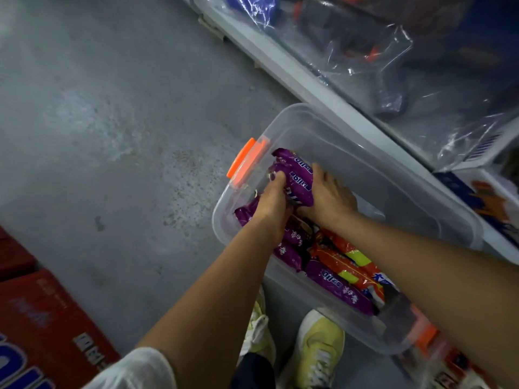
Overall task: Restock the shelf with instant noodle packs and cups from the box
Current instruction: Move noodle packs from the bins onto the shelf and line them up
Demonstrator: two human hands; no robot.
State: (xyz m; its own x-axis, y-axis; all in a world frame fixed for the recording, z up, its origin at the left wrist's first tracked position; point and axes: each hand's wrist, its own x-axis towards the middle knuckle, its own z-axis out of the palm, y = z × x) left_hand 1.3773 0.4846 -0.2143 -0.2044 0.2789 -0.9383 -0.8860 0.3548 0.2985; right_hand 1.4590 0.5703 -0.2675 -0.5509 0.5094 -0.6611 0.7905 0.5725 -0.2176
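A clear plastic box with orange latches sits on the floor beside the low white shelf. Inside it lie purple noodle packs and red-orange packs at the near end. My left hand and my right hand reach into the box's far left end and grip a stack of purple noodle packs between them, left hand on its left side, right hand on its right side. The box's far right part holds nothing visible.
Plastic-wrapped goods lie on the shelf's bottom level. A white-and-blue carton stands at the right. Red cartons sit at the lower left on the grey floor. My yellow shoes stand just before the box.
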